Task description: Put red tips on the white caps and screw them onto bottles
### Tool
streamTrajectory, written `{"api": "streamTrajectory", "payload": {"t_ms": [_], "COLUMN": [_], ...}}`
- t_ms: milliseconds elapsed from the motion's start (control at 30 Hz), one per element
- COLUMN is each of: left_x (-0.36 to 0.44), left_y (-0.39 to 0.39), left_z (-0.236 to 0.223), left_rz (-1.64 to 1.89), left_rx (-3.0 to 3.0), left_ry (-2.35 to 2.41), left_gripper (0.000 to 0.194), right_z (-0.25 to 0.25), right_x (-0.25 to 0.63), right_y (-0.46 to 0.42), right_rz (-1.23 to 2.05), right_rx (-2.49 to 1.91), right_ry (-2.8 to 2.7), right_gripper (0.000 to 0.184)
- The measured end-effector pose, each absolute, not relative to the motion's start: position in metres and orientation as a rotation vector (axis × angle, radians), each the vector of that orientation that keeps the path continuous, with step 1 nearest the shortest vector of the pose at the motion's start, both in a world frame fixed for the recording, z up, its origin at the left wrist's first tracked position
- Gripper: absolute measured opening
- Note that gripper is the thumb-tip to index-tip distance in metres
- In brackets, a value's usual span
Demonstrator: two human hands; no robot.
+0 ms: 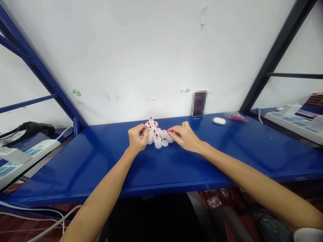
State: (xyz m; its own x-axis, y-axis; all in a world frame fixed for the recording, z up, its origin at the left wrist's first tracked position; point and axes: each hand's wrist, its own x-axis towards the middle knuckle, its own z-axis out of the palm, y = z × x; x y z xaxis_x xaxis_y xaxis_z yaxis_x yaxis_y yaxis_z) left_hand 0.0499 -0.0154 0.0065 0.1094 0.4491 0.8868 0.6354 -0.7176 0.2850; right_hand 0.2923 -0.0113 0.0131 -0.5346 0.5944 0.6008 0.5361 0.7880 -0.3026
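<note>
A tight cluster of several small, whitish translucent plastic bottles [158,143] with red caps stands upright on a blue table [106,148]. At the cluster's left side, my left hand [138,137] is closed, its thumb and index finger bent together against the bottles. Whatever may be between those fingertips is hidden. My right hand [185,137] is on the right side, its fingers closed around the top of a red-capped bottle [171,138]. A shorter red-capped bottle [165,143] stands at the front of the group.
Against the white wall leans a dark, blurred-out phone [199,103]. To its right lie a white oval case [219,120] and a clear bag with red pieces [237,116]. White power strips [32,153] and cables are at the left, with another strip [292,121] at the right, beyond the metal frame posts.
</note>
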Motion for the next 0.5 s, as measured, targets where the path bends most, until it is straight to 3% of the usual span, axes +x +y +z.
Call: {"api": "streamTrajectory", "payload": {"t_ms": [500], "left_x": [0.050], "left_y": [-0.005], "left_z": [-0.007], "left_rz": [-1.581], "left_rx": [-2.314], "left_ry": [-1.265], "left_gripper": [0.026], "right_z": [-0.008], "right_x": [0.275], "right_y": [-0.001], "right_rz": [0.218], "right_rx": [-1.022], "right_ry": [-2.285], "right_gripper": [0.021]}}
